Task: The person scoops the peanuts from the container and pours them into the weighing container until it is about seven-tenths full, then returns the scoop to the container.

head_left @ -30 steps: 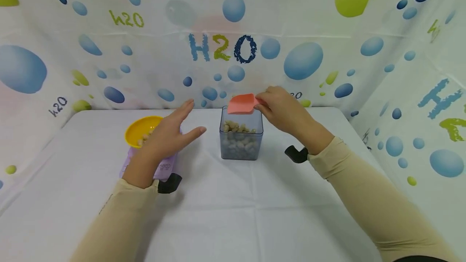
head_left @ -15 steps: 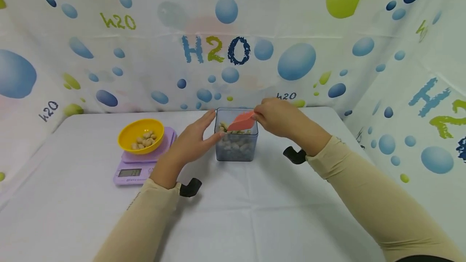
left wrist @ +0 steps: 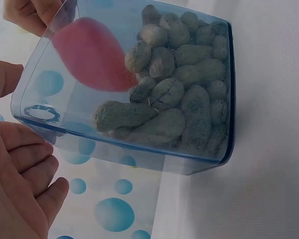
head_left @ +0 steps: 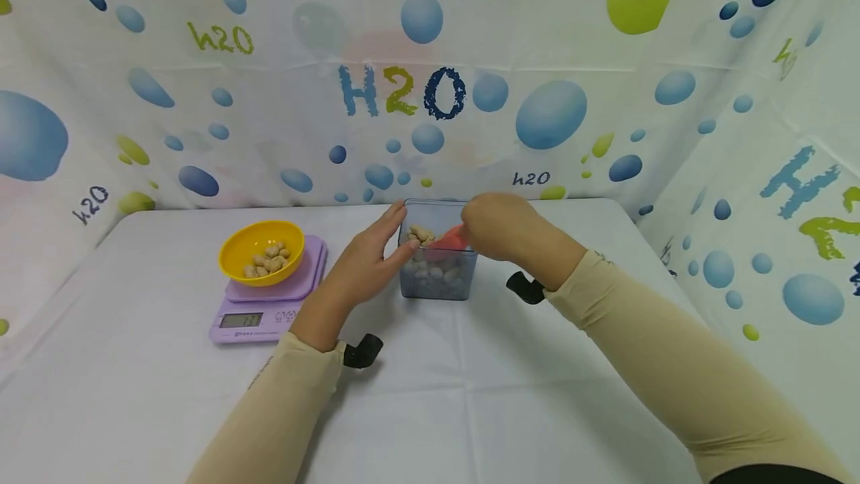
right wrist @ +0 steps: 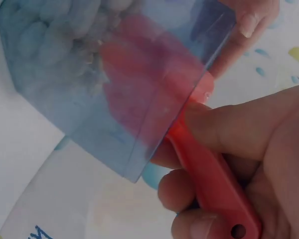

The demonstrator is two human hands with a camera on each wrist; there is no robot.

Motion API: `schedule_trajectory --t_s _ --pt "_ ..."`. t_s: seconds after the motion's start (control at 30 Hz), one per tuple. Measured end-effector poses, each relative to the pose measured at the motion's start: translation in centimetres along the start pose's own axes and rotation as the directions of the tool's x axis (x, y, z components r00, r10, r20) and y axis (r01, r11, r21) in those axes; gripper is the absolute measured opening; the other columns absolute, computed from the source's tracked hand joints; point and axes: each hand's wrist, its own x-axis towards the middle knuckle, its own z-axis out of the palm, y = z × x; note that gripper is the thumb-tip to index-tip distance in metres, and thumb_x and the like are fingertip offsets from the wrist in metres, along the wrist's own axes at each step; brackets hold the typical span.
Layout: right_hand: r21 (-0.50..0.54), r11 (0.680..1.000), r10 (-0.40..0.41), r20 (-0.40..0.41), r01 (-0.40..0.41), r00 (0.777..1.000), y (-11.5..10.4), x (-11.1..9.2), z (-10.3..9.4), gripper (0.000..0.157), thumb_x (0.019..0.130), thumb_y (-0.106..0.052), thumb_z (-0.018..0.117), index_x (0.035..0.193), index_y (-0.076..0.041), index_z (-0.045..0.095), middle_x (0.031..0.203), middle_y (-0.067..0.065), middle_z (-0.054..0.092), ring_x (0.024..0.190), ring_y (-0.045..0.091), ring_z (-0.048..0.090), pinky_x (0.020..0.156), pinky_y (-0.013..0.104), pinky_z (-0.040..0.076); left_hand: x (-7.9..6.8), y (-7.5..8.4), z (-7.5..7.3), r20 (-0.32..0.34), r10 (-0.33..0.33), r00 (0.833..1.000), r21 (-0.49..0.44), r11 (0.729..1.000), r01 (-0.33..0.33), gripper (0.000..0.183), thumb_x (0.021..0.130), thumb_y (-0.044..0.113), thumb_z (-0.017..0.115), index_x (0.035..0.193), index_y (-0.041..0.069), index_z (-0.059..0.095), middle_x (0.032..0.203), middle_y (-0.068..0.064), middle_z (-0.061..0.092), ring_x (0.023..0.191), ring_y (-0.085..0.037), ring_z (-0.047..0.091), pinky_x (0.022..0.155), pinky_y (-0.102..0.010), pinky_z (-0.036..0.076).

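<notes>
A clear bluish container [head_left: 437, 284] of unshelled peanuts [left wrist: 184, 84] stands at the middle of the table. My right hand [head_left: 504, 228] grips the handle of a coral-red scoop [right wrist: 214, 179]. The scoop's blade [left wrist: 92, 55] is inside the container, its edge against the peanuts, as both wrist views show through the clear walls. Against the container's left side rests my left hand [head_left: 366, 260], thumb and fingers extended near the rim. To its left, a yellow bowl [head_left: 231, 260] with some peanuts [head_left: 269, 260] sits on a purple kitchen scale [head_left: 305, 282].
The scale's small display [head_left: 242, 320] faces me, its digits too faint to read surely. A white cloth [head_left: 403, 409] covers the table. Behind it hangs a white curtain [head_left: 289, 125] with blue and green drops.
My left hand has moved right, from over the scale to the container's side. My right hand has lowered the scoop from above the container down into the peanuts.
</notes>
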Motion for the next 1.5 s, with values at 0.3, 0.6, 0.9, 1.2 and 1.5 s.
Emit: schedule_trajectory --t_s 0.3,0.6,0.9,1.2,1.5 --pt "-0.079 0.997 -0.014 -0.059 0.009 0.998 0.0 0.6 1.0 0.023 0.096 -0.024 0.064 0.101 -0.004 0.075 0.091 0.008 0.068 0.082 0.021 0.062 0.076 0.034 0.057 0.0 0.1 0.1 -0.011 0.013 1.000 0.025 1.000 -0.013 0.070 0.101 0.051 0.047 0.157 0.016 0.024 0.164 0.005 0.018 0.151 -0.020 0.022 0.121 -0.046 0.024" --pt "-0.110 0.991 -0.095 -0.168 0.077 0.981 0.3 0.8 2.0 0.020 0.095 -0.022 0.067 0.100 -0.005 0.075 0.094 0.009 0.068 0.088 0.025 0.061 0.080 0.035 0.056 0.0 -0.1 0.1 -0.004 -0.013 1.000 0.013 1.000 0.013 0.072 0.099 0.057 0.044 0.158 0.022 0.022 0.164 0.009 0.016 0.151 -0.018 0.021 0.121 -0.046 0.024" --pt "-0.184 0.968 -0.216 -0.249 0.173 0.944 0.0 0.6 2.2 0.017 0.089 -0.018 0.074 0.101 -0.006 0.076 0.090 0.008 0.067 0.082 0.024 0.059 0.075 0.032 0.055 0.0 0.1 0.2 0.004 -0.038 0.999 0.008 0.999 0.038 0.071 0.099 0.055 0.046 0.158 0.024 0.021 0.164 0.009 0.017 0.151 -0.021 0.022 0.119 -0.050 0.028" --pt "-0.217 0.954 -0.259 -0.251 0.207 0.933 0.0 0.7 2.4 0.020 0.086 -0.017 0.077 0.103 -0.007 0.076 0.092 0.007 0.067 0.083 0.022 0.057 0.077 0.029 0.055 0.1 0.1 0.3 0.002 -0.046 0.999 0.003 0.999 0.046 0.071 0.099 0.054 0.048 0.158 0.027 0.020 0.164 0.010 0.017 0.151 -0.020 0.021 0.118 -0.051 0.029" --pt "-0.223 0.951 -0.275 -0.301 0.213 0.913 0.0 0.9 2.7 0.021 0.084 -0.016 0.079 0.104 -0.008 0.076 0.092 0.007 0.068 0.083 0.022 0.057 0.076 0.029 0.055 0.0 0.2 0.2 -0.002 -0.047 0.999 -0.006 0.999 0.047 0.072 0.098 0.055 0.049 0.158 0.028 0.020 0.164 0.010 0.017 0.151 -0.021 0.021 0.117 -0.052 0.031"
